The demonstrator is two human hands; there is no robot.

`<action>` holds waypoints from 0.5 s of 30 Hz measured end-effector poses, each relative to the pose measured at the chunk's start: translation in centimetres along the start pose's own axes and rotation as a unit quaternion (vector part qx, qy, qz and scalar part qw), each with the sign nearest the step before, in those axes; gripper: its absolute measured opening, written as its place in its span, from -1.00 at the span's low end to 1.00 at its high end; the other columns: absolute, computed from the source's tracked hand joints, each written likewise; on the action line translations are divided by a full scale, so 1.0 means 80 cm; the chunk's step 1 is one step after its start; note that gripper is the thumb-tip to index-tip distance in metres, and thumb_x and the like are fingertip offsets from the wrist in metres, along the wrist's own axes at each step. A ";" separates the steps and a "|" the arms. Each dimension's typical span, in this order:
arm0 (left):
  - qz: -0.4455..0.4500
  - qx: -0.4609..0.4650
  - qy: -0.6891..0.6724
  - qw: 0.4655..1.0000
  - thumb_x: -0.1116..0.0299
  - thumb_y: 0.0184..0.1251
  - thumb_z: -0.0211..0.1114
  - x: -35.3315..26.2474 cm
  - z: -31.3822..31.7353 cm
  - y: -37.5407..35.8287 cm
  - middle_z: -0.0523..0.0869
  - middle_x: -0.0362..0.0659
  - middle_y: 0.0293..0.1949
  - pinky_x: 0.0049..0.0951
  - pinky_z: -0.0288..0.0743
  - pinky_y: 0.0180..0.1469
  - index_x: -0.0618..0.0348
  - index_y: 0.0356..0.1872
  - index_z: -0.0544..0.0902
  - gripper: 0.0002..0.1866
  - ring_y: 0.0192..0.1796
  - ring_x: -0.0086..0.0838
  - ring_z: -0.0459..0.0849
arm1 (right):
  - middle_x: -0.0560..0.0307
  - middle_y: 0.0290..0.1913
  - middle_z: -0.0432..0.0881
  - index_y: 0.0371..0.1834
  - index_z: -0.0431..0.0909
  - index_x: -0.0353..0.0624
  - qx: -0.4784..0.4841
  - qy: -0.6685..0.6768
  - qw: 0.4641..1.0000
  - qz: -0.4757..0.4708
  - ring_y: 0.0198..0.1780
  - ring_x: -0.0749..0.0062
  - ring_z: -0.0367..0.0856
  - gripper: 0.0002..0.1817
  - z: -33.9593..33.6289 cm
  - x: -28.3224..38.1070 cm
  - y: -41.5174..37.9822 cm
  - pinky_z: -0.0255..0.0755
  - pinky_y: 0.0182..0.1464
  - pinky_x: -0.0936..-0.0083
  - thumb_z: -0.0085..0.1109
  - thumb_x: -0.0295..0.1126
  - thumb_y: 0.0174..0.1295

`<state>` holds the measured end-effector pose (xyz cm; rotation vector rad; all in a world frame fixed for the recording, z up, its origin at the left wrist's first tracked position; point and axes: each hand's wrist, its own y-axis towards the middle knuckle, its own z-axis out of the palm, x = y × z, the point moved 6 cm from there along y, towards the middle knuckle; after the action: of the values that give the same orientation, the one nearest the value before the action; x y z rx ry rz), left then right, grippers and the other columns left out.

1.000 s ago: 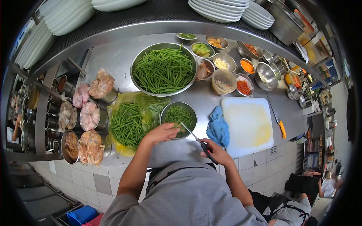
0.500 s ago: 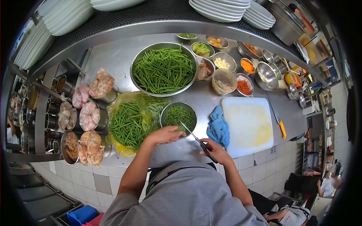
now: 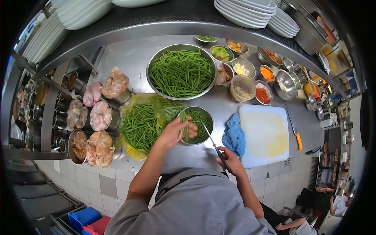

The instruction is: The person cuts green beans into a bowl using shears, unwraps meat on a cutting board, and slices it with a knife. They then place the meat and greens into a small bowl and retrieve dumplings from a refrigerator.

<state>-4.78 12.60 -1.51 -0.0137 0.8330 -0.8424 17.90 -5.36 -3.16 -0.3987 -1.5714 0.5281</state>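
Note:
My left hand [image 3: 176, 131] is closed round a few green beans [image 3: 183, 119] at the left rim of a small metal bowl [image 3: 212, 121]. Short-cut green pieces [image 3: 199, 129] fill part of that bowl. My right hand [image 3: 231, 159] grips black-handled scissors [image 3: 220, 155], their blades pointing up and left over the bowl's right side. Left of my left hand, an open yellow plastic bag [image 3: 145, 98] holds long green beans [image 3: 138, 124]. A large metal bowl [image 3: 149, 80] heaped with whole green beans [image 3: 182, 72] stands behind.
A blue cloth [image 3: 234, 135] lies beside a white cutting board [image 3: 258, 133]. An orange-handled knife [image 3: 299, 141] is to its right. Small ingredient bowls [image 3: 243, 66] crowd the back right. Bagged meat [image 3: 102, 115] sits in containers at left. A plate-laden shelf [image 3: 164, 29] overhangs the back.
My left hand has risen slightly and now shows beans in its grip. The scissors have shifted a little toward the bowl's right side. The whole view has moved slightly.

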 end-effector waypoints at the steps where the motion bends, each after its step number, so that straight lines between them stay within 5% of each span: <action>1: 0.001 -0.002 -0.001 1.000 0.35 0.72 0.01 -0.001 0.001 0.004 0.73 0.02 -0.05 -0.21 0.70 -0.01 0.15 0.24 0.43 -0.77 -0.10 -0.17 0.78 | 0.38 -0.41 0.46 0.48 0.37 -0.09 0.009 0.027 0.999 -0.020 -0.45 0.68 0.40 -0.31 0.003 0.000 -0.002 0.27 -0.45 0.60 0.47 -0.29 0.34; 3: 0.091 -0.042 -0.153 0.983 0.40 0.71 0.00 -0.012 -0.004 0.013 0.63 0.23 0.27 0.05 0.60 0.32 0.13 0.20 0.42 -0.81 0.29 0.06 0.67 | 0.37 -0.34 0.45 0.51 0.35 -0.07 0.006 0.055 0.996 -0.066 -0.38 0.68 0.40 -0.29 0.016 -0.001 -0.002 0.30 -0.36 0.60 0.47 -0.30 0.34; 6: 0.177 -0.090 -0.215 0.956 0.42 0.70 0.01 -0.009 -0.007 0.021 0.50 0.30 0.42 0.03 0.53 0.41 0.10 0.12 0.43 -0.87 0.45 0.05 0.53 | 0.37 -0.22 0.40 0.54 0.31 -0.04 0.005 0.065 0.990 -0.121 -0.25 0.66 0.38 -0.26 0.028 0.006 0.001 0.32 -0.19 0.61 0.46 -0.31 0.34; 15: 0.179 -0.153 -0.218 0.947 0.43 0.73 -0.05 0.015 0.007 0.022 0.46 0.30 0.45 0.01 0.51 0.44 0.10 0.07 0.40 -0.91 0.50 0.03 0.48 | 0.34 -0.21 0.41 0.57 0.25 -0.08 -0.015 -0.057 0.989 -0.139 -0.22 0.65 0.38 -0.25 0.033 0.025 0.016 0.33 -0.13 0.64 0.41 -0.40 0.37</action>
<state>-2.82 12.82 -2.44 -0.3049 0.5170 -0.3386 15.03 -3.45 -2.23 -0.1692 -1.7134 0.3177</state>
